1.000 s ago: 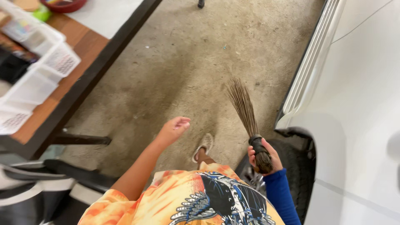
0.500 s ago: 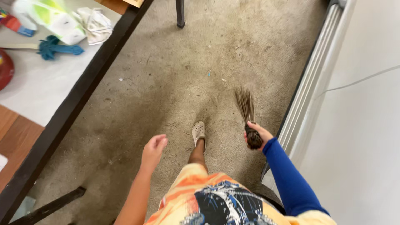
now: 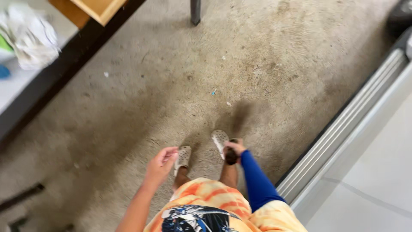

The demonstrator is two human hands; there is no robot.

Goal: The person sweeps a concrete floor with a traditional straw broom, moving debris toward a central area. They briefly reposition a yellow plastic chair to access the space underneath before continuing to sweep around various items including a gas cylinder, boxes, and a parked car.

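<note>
- Concrete floor [image 3: 266, 56]: grey-brown, stained, fills most of the view; small specks of litter scattered mid-frame, one bluish bit [image 3: 213, 91] and a white bit [image 3: 106, 74].
- White vehicle body [image 3: 377, 172]: lower right, smooth pale panel, with a ribbed silver side step [image 3: 343, 129] running diagonally along its edge.
- Dark-framed table [image 3: 56, 68]: upper left, black edge running diagonally, pale top surface.
- Crumpled white plastic bag or wrapper [image 3: 30, 36]: on the table top, far left; a green patch and a blue patch just beside it at the frame edge, too cut off to tell what kind of package. No label readable.
- Light wooden box corner [image 3: 101, 7]: top edge, sitting over the table's frame, yellowish-tan.
- Black table leg [image 3: 195, 10]: top centre, upright on the floor.
- Orange tie-dye shirt [image 3: 219, 202]: bottom centre, dark printed graphic on the front; blue long sleeve [image 3: 257, 182] on the right arm.
- Pale perforated clogs [image 3: 219, 139]: both feet on the floor, side by side.
- Left hand [image 3: 159, 165]: bare arm, fingers loosely curled, holding nothing, hanging above the floor near the left clog.
- Right hand [image 3: 235, 148]: closed around the dark handle of a hand broom [image 3: 231, 157], held low just over the right clog; bristles blurred, pointing up-frame away from the body.
</note>
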